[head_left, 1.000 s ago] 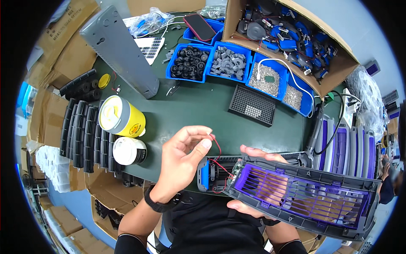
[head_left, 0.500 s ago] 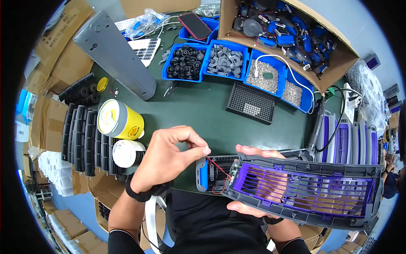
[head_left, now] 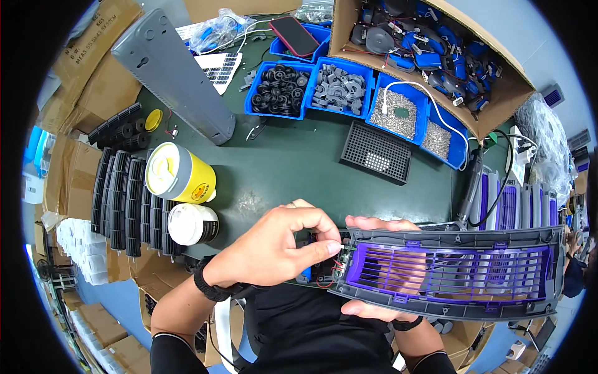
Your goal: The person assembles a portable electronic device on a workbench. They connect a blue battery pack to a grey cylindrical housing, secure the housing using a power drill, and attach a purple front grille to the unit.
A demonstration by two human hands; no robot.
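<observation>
Right now, your left hand has its thumb and index finger pinched together on a small pale connector, mostly covered by the fingertips, at the left end of the grille panel. Your right hand is spread wide under that panel, gripping it across its width, with fingers past the far edge and thumb at the near edge; the palm shows through the purple slats. The panel sits in front of you, above the near edge of the green table, its open back facing up. Red wires lie by its left end, close to your left fingertips. Partly hidden behind your left hand is a blue part. Farther back you have a black perforated block, and to your left a yellow cup beside a white-lidded tub.
</observation>
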